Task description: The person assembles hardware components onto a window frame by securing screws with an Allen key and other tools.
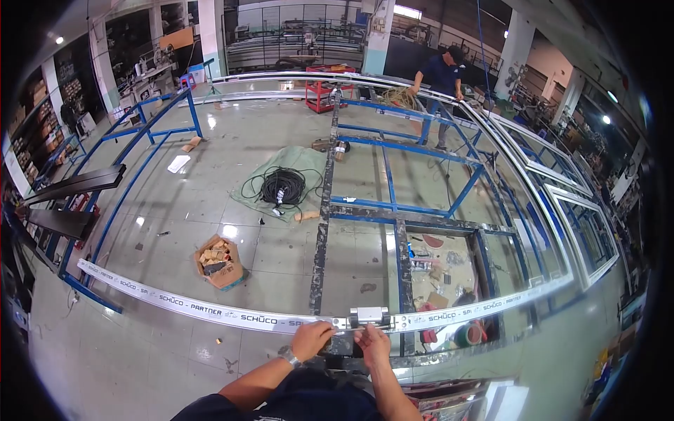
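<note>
A long white aluminium profile (189,307) with printed SCHÜCO film crosses in front of me. On it sits a short silvery metal fitting with dark ends (369,315). My left hand (312,342) is closed at the profile's near edge, left of the fitting, with its fingers bent together. Just below the fitting, my right hand (373,344) is closed in a pinch, its fingertips near the edge. A thin light line runs between the two hands; whether they grip it, or something small, I cannot make out.
Blue and black steel stands (386,217) carry the frame. A cardboard box of offcuts (219,261) and a coil of black cable (282,186) lie on the floor. Another person (442,81) stands at the far right corner. White framed panels (583,231) lean at right.
</note>
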{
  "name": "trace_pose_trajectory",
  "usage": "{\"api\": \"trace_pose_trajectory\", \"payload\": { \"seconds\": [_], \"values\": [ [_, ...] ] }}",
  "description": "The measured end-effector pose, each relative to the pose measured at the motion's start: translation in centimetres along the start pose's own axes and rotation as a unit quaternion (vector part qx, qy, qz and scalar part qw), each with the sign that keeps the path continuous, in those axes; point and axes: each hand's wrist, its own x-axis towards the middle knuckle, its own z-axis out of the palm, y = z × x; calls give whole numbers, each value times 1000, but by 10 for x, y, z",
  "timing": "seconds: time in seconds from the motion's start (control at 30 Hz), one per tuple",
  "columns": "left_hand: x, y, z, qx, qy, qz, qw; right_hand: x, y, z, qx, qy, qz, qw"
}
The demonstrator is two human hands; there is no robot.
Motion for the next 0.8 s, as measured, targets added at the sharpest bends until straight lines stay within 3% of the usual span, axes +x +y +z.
{"api": "trace_pose_trajectory", "payload": {
  "seconds": [0.03, 0.13, 0.17, 0.23, 0.33, 0.4, 0.47, 0.5, 0.6, 0.67, 0.73, 0.8],
  "values": [
    [-2, 3, -1, 29, 14, 31, 999, 2, 1, -1, -19, 6, -1, 1000],
    [1, 24, -16, -66, -35, -165, 983, 5, 1, -1, -8, 0, -4, 1000],
    [5, 20, -17, -130, -101, -256, 952, 5, 1, -2, 3, -10, -8, 1000],
    [10, 4, -18, -249, -227, -424, 840, 4, 1, 0, 26, -31, -16, 999],
    [1, 1, -14, -281, -225, -307, 881, 0, -1, 5, 64, -21, -7, 998],
    [-1, 0, -10, -123, -154, -174, 965, -1, -5, 7, 39, -9, 9, 999],
    [-6, -9, -1, 57, -62, 14, 996, -3, -6, 10, 1, 12, 18, 1000],
    [-6, -7, 1, 60, -37, 10, 997, -4, -6, 14, 2, 17, 7, 1000],
    [-2, 12, -5, 59, -89, -169, 980, 3, -3, 9, 7, 12, 5, 1000],
    [-3, -13, 3, -150, -173, -388, 893, 11, 5, -5, 43, -120, -14, 992],
    [7, 3, -5, -282, -169, -489, 808, 4, 1, 0, 44, -71, -1, 996],
    [4, -3, 0, -333, -160, -429, 824, -2, -2, 6, 76, -35, 11, 996]
  ]
}}
